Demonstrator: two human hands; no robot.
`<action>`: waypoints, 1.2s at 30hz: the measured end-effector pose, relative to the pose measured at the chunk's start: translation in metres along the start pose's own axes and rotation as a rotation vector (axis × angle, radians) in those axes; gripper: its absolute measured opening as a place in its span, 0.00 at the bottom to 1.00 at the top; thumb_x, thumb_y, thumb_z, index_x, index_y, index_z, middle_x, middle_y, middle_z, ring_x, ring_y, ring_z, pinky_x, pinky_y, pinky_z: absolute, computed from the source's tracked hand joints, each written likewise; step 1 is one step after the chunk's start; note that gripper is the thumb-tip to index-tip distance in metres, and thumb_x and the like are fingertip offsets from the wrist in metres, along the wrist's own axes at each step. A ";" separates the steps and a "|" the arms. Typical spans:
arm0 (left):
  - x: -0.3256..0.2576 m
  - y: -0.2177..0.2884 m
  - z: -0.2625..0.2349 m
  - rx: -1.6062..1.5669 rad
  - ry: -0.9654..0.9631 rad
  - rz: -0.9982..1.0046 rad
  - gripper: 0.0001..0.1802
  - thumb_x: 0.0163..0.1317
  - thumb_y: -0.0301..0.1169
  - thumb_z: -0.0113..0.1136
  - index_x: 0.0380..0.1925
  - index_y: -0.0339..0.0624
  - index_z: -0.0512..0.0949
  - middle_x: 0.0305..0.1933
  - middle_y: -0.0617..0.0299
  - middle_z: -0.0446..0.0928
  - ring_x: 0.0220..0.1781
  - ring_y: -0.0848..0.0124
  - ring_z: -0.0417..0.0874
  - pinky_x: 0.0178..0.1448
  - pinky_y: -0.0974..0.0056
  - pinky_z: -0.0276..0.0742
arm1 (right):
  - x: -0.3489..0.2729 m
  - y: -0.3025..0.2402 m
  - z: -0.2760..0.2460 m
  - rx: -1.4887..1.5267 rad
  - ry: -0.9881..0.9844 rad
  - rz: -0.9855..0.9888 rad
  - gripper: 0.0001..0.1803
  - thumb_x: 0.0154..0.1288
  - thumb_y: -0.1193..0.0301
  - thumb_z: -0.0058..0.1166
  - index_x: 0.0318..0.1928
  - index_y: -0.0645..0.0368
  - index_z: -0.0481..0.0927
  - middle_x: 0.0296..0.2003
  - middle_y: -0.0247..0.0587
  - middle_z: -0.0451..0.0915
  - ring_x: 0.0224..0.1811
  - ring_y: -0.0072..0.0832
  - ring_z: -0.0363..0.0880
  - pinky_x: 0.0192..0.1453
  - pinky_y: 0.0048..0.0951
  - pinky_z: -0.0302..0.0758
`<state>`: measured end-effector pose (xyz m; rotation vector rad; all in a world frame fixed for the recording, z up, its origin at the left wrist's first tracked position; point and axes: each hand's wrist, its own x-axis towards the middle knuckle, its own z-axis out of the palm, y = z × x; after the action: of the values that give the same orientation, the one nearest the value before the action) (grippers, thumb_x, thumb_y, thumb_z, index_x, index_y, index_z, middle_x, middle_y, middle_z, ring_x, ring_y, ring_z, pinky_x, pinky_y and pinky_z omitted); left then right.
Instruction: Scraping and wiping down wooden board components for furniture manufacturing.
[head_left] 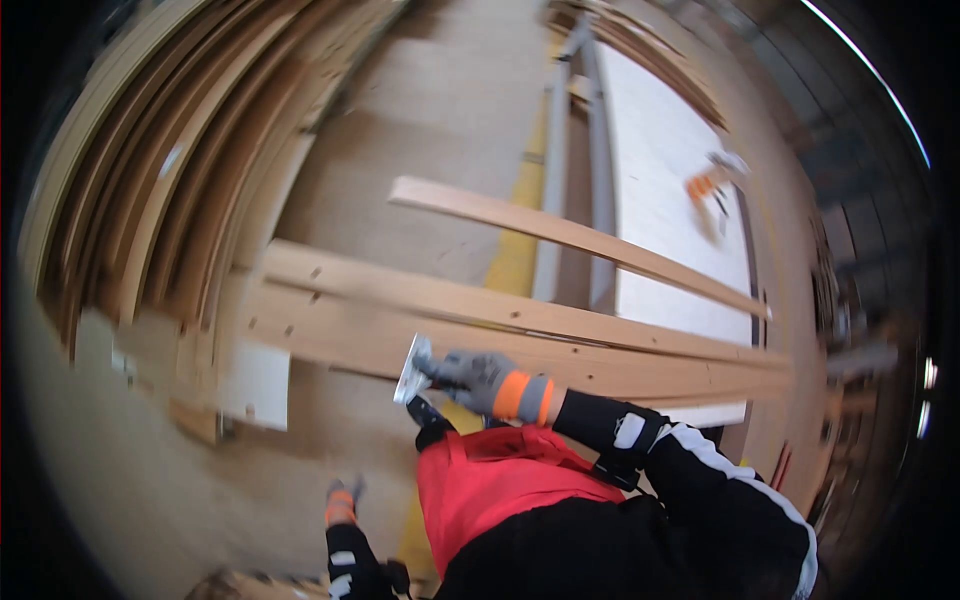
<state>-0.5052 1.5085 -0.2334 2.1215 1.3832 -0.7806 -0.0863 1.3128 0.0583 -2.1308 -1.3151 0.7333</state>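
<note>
My right hand (478, 381), in a grey glove with an orange cuff, is closed on a putty knife (411, 368) with a wide, shiny metal blade. The blade is over the near edge of a long wooden board (480, 358) with small dark spots along it. Directly behind lies a second spotted board (450, 298). My left hand (345, 497), gloved alike, hangs low on the left, away from the boards. Motion blur hides what its fingers do.
A narrow wooden strip (560, 232) lies across behind the boards. Under their right part is a white panel (665, 140), bearing an orange-and-grey item (702, 187), blurred. Long wooden profiles (200, 130) are stacked at the left. A yellow line (518, 235) marks the floor.
</note>
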 end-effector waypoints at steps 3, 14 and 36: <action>0.009 0.048 -0.007 -0.605 -0.429 -0.236 0.11 0.57 0.37 0.57 0.35 0.43 0.82 0.22 0.56 0.78 0.17 0.62 0.80 0.21 0.54 0.79 | -0.052 0.021 0.001 0.049 0.083 0.183 0.30 0.66 0.64 0.48 0.69 0.40 0.62 0.35 0.48 0.75 0.37 0.46 0.76 0.43 0.39 0.73; -0.201 0.373 -0.074 0.003 -0.199 1.436 0.20 0.59 0.31 0.60 0.51 0.34 0.77 0.47 0.47 0.81 0.47 0.52 0.82 0.52 0.56 0.77 | -0.252 0.017 -0.036 0.344 0.780 0.334 0.33 0.62 0.72 0.49 0.69 0.46 0.61 0.41 0.50 0.77 0.43 0.49 0.77 0.48 0.42 0.74; -0.395 0.714 0.135 0.507 0.263 1.684 0.64 0.39 0.73 0.61 0.70 0.44 0.55 0.65 0.42 0.65 0.70 0.50 0.61 0.75 0.41 0.34 | -0.684 -0.005 0.154 1.267 2.049 0.703 0.40 0.59 0.92 0.30 0.73 0.53 0.55 0.62 0.36 0.71 0.31 0.17 0.64 0.37 0.19 0.67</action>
<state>0.0007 0.8991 0.0057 2.7496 -0.8334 -0.0690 -0.4542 0.7160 0.0691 -0.9963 0.8536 -0.4861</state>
